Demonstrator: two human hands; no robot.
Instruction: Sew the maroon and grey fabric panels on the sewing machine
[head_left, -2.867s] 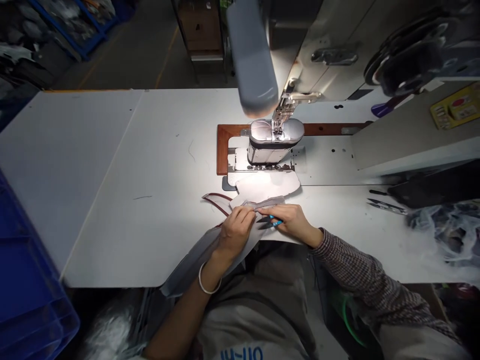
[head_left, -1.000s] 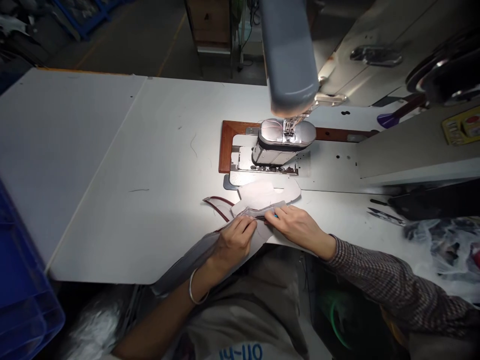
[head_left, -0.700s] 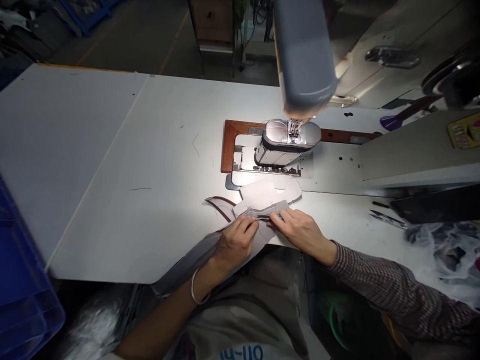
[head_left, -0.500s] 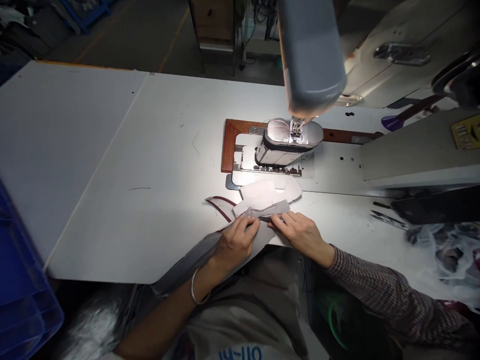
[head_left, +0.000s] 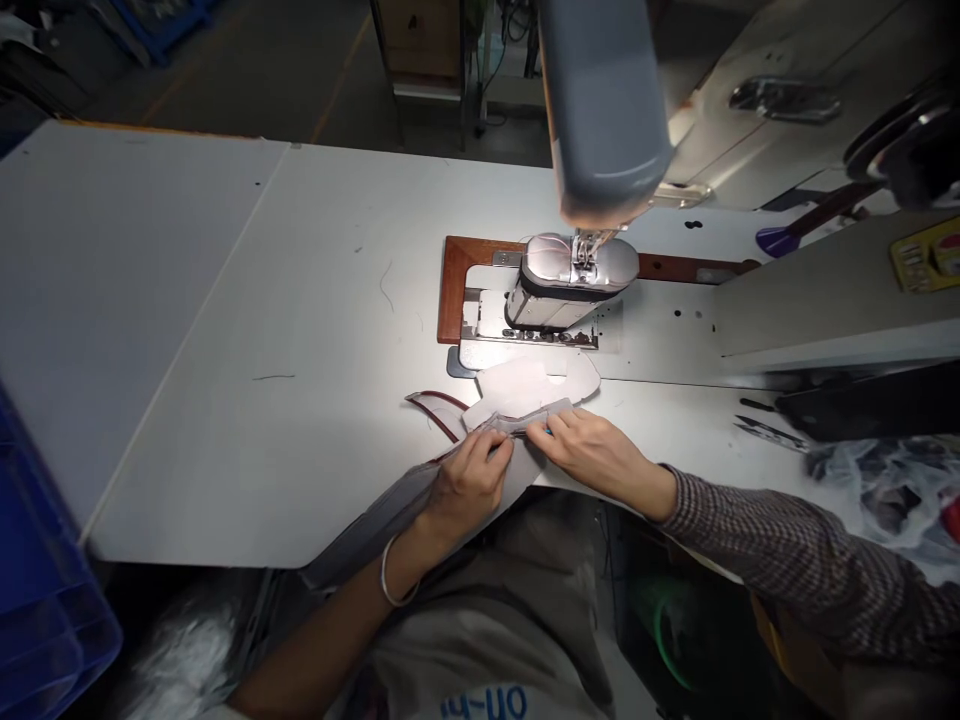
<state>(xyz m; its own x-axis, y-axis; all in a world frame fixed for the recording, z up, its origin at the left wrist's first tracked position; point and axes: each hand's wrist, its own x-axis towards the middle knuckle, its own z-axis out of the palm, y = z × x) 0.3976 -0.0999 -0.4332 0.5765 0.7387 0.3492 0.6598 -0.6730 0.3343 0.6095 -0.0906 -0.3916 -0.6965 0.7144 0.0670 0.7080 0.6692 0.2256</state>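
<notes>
- My left hand [head_left: 469, 480] has the thumb and fingers pressed together, and between them I pinch the grey cloth [head_left: 379, 520].
- My right hand [head_left: 592, 450] is curled around the small scissors [head_left: 549, 431]; only a bit of blue handle and dark blade is visible, so I cannot tell how wide the blades stand.
- The blade points to my left fingertips, close along the folded edge of the cloth.
- The grey cloth lies at the near edge of the white table [head_left: 315, 300], and one end hangs down beneath my left forearm.
- Just beyond my hands is a pale piece [head_left: 517, 385], and at its left a dark red strip [head_left: 437, 412].
- Behind these stands the sewing machine [head_left: 609, 110].
- Well to the right lie other scissors [head_left: 770, 432], near a plastic bag [head_left: 892, 500].
</notes>
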